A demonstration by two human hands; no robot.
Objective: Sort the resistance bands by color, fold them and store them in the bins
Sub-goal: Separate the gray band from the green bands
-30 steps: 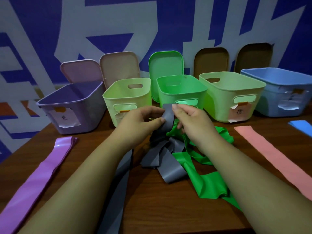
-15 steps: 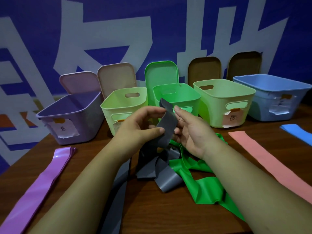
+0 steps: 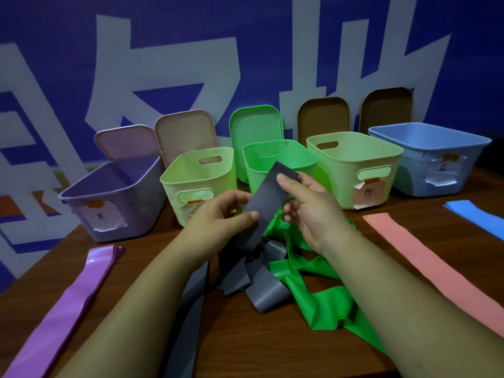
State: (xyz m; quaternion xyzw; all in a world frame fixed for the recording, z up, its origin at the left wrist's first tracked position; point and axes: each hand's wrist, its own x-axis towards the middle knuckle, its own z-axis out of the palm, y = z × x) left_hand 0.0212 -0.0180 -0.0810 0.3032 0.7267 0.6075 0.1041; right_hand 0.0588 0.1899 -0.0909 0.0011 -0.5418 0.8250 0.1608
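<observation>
Lifted higher, grey band (image 3: 268, 192) pinched by left hand (image 3: 218, 223) and right hand (image 3: 309, 211), partly hiding green bin (image 3: 296, 155); green band (image 3: 323, 297) beneath.

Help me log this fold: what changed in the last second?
The left hand and right hand lifted the end of the flat grey resistance band off the pile, up in front of the bright green plastic bin. The left hand now pinches lower, the right keeps the top end. The crumpled green band, purple band, pink band, blue band and other bins stayed put.
</observation>
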